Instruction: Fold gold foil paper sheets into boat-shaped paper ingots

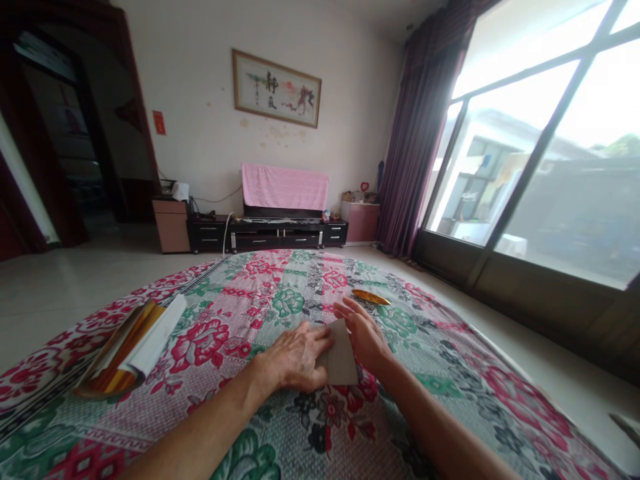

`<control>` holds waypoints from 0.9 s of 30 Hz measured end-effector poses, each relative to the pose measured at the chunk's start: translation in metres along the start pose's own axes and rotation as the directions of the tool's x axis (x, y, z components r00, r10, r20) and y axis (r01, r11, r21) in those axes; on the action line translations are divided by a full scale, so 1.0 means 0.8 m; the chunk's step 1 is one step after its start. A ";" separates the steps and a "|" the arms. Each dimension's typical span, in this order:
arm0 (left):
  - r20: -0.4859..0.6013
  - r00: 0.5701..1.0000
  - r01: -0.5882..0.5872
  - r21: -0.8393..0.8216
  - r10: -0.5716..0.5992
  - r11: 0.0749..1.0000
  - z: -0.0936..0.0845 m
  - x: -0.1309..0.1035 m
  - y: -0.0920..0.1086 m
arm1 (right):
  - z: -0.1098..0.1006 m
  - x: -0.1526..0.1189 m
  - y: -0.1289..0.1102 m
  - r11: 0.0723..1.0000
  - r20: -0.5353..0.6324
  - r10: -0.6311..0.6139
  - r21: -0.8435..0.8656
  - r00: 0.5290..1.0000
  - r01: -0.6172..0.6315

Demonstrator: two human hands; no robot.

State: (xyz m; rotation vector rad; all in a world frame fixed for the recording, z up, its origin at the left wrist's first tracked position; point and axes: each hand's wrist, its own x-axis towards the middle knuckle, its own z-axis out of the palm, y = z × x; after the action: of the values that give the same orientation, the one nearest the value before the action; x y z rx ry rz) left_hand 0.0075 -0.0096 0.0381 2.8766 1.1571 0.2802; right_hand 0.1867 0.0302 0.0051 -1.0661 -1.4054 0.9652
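gold, brown and white sheets (133, 347) lie loosely curled together on the floral cloth (287, 300). next, the left hand (300, 357) rests palm down, fingers slightly bent, on the left part of a pale sheet (343, 365), which lies on the cloth between both hands. the right hand (366, 337), fingers loosely spread, is at its right edge. just beyond, a narrow gold piece (371, 297) lies alone.

Plenty of cloth (205, 340) can be crossed between the paper roll (133, 347) and the left hand (299, 357), but the gap toward the right hand (369, 337) is mostly taken by a card (341, 363), and just beyond, things are kinda blocked by an orange strip (371, 297).
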 end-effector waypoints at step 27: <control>-0.108 0.993 0.019 -0.192 -0.040 0.981 0.005 -0.003 -0.010 | 0.003 -0.022 -0.025 0.757 0.253 -0.296 -0.527 0.921 0.388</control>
State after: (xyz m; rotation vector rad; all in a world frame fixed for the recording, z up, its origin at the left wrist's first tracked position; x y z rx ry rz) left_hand 0.0010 -0.0056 0.0333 2.7059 1.1200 0.5262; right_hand 0.1825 0.0076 0.0188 -1.1100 -2.0142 0.3539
